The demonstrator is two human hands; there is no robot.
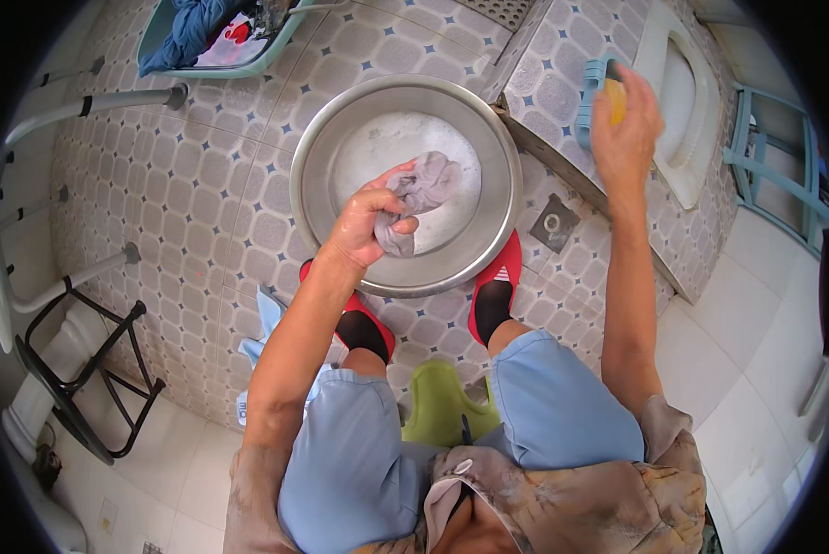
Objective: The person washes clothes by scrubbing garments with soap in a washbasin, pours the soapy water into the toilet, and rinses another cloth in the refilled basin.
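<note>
My left hand (368,222) is closed around a wet grey cloth (426,183), one part hanging below the fingers and the rest bunched beyond them. It is held over a wide metal basin (311,217) with whitish, sudsy water (359,152) in the bottom. Off to the right, my right hand (629,129) grips a yellow bar of soap (615,100) between thumb and fingers. The soap is right against a light blue plastic soap dish (584,115) over the raised tiled step. Whether the bar touches the dish is hard to see.
The raised step (551,83) bears a white squat toilet (687,111). A floor drain (553,223) lies right of the basin. A teal tub (258,65) of clothes stands far left, near metal rails (101,103). Below are a black-framed stool (91,369) and a green seat (438,402).
</note>
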